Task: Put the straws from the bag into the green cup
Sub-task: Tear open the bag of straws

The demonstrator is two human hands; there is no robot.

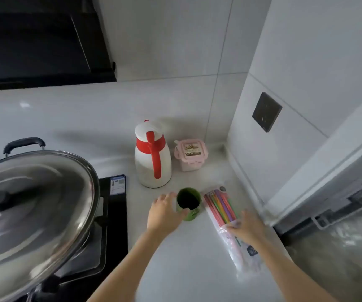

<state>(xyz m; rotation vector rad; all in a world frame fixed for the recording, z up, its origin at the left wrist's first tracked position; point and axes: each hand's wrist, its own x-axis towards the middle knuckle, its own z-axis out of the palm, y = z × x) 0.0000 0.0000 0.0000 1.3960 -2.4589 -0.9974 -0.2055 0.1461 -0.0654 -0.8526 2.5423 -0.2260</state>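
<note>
my left hand (pixel 164 214) wraps the green cup (pixel 189 205) mid-frame; my right hand (pixel 248 227), fingers spread, presses the straw bag (pixel 230 223) beside it.

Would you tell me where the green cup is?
The green cup stands on the counter, before the thermos, between the left hand and the straw bag.

Head camera, looking steeply down, close over the counter (pixel 186 258)
</note>
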